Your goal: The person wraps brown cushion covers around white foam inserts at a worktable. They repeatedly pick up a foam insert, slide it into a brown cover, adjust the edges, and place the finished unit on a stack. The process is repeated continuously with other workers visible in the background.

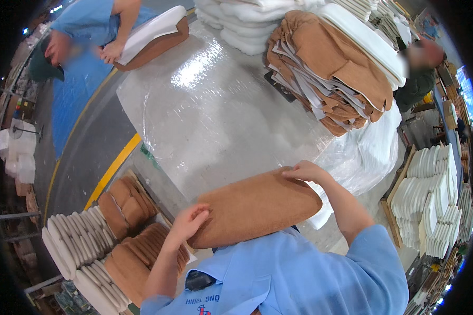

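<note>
A long brown fabric-covered cushion (257, 207) with rounded ends lies across the front of my body, its right end a little higher. My left hand (191, 223) is closed at its left end, fingers curled on the edge. Along the far edge, toward the right end, my right hand (304, 172) pinches the brown cover. The cushion's underside is hidden. Beyond it stands a table wrapped in clear plastic film (210, 121).
Brown fabric covers (331, 58) are heaped at the table's far right, beside white foam pads (242, 23). Brown cushions (142, 252) and white pads (79, 239) stack at lower left. More white pads (425, 184) stand right. A co-worker's hands (112, 51) hold a brown-and-white cushion (157, 39).
</note>
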A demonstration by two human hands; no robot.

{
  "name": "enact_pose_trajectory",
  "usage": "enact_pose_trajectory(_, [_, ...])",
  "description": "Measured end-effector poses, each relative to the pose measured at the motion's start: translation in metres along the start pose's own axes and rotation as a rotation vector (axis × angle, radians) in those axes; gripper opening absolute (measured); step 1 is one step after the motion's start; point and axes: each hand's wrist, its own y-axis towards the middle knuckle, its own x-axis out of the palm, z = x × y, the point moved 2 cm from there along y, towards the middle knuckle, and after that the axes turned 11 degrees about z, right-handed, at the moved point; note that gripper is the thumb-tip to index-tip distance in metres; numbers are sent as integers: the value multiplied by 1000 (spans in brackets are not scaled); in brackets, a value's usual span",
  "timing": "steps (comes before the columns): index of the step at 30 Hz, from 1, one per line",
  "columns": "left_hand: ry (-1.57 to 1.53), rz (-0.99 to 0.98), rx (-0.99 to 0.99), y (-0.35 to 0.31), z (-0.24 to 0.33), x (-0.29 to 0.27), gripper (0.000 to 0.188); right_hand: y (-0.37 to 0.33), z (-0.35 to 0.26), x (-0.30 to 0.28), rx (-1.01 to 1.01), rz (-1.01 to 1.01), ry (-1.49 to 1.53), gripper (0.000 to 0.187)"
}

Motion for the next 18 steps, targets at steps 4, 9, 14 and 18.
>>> enact_pose_trajectory(4, [251,101,228,69,25,28,54,15,-23,23,-284,242,78,37])
enact_pose_trajectory(9, [522,-67,303,129,58,76,58,-10,-39,3,-22,138,343,25])
enact_pose_trajectory(14, [363,-298,270,149,54,81,57,-30,-35,23,182,8,1126,24])
enact_pose_trajectory(18, [444,-267,87,125,57,47,54,-24,-33,40,278,104,1307,25])
